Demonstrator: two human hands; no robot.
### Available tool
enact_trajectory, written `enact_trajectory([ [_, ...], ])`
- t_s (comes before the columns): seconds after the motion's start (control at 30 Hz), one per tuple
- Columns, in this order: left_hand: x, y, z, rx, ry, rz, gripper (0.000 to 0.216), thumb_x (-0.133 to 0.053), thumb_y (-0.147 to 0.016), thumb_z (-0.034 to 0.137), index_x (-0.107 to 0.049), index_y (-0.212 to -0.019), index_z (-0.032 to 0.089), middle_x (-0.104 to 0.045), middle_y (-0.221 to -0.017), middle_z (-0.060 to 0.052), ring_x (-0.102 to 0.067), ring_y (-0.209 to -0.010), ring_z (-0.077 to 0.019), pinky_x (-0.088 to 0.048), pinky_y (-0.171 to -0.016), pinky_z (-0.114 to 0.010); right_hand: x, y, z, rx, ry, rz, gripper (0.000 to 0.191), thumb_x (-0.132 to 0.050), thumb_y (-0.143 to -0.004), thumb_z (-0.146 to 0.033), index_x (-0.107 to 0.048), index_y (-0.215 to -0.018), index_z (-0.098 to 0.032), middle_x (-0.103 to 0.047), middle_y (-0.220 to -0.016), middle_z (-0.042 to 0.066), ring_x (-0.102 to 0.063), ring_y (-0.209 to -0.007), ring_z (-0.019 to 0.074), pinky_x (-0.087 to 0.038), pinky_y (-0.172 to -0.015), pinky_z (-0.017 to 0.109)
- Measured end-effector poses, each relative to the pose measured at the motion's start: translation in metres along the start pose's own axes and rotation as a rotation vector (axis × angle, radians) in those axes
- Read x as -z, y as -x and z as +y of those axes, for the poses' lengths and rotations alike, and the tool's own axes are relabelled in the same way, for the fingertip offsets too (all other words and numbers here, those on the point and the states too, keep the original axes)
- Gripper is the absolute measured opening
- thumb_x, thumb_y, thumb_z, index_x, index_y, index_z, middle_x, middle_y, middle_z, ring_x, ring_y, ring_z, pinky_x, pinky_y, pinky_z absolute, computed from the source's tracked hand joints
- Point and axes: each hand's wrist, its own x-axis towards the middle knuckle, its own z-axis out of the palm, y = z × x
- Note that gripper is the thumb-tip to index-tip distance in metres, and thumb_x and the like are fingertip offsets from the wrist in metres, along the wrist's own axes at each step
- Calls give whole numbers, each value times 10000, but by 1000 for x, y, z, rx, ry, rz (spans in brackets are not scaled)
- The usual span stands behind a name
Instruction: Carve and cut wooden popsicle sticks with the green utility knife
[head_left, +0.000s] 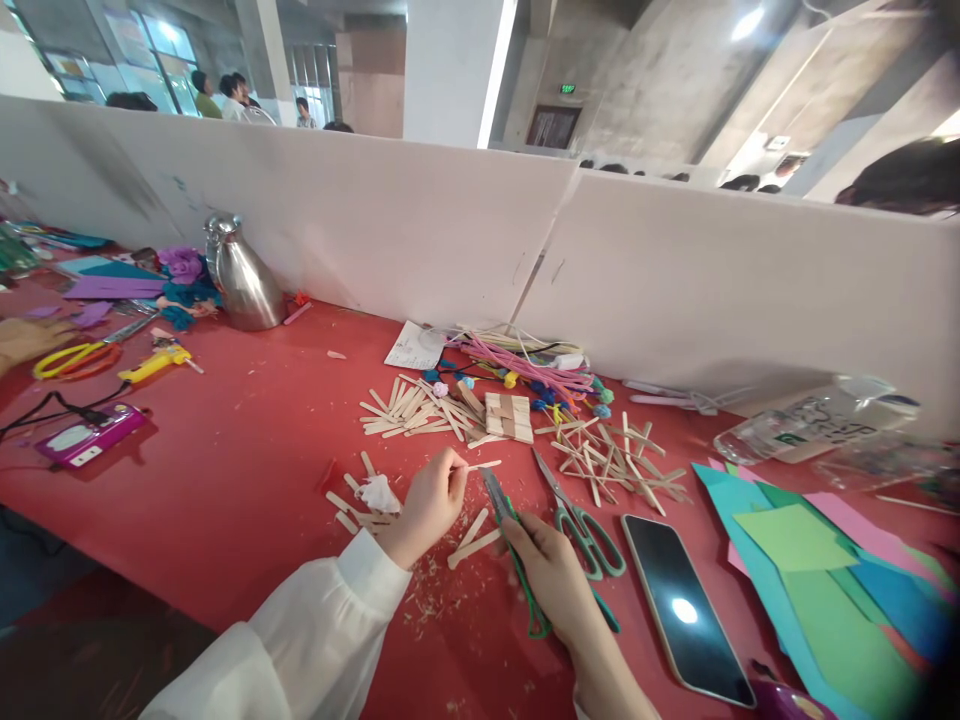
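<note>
My left hand [429, 503], in a white sleeve, pinches a thin wooden craft stick [480, 465] just above the red table [247, 450]. My right hand [553, 578] is closed on a green-handled cutter [504, 520] whose blade points up toward the stick's end. A second pair of green-handled scissors [581, 520] lies right of that blade. Cut stick pieces [474, 538] and wood shavings lie between my hands. A crumpled white scrap [379, 493] sits left of my left hand.
Piles of craft sticks [420, 408] and thin sticks [619, 462], pipe cleaners [525, 365], a phone [686, 605], coloured paper sheets [817, 580], a plastic bottle [814, 418], a steel jug [241, 275], yellow scissors [71, 358], a glue gun [154, 365]. White partition [480, 230] behind.
</note>
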Motion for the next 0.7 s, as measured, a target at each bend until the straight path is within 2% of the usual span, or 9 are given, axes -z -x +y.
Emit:
enact_trajectory([
  [0.23, 3, -2, 0, 56, 124, 0, 169, -367, -855, 279, -411, -717, 192, -447, -610, 25, -439, -519, -110, -346, -518, -206, 4, 1, 1, -80, -206, -112, 386, -438, -764, -528, -512, -610, -182, -454, -358, -60, -365, -286, 74, -284, -321, 199],
  [0.57, 0, -1, 1, 114, 245, -9, 169, -415, -843, 300, -444, -727, 180, -457, -613, 28, -432, -533, -102, -356, -519, -204, -1, 1, -2, -73, -247, -92, 359, -492, -721, -533, -481, -602, -194, -490, -401, -57, -392, -299, 78, -297, -312, 201],
  [0.7, 1, -1, 3, 171, 284, -5, 187, -426, -836, 323, -442, -715, 180, -467, -597, 30, -446, -518, -99, -363, -513, -205, -2, 0, 0, -62, -201, -63, 373, -463, -741, -539, -470, -584, -200, -430, -339, -72, -381, -285, 82, -303, -321, 201],
])
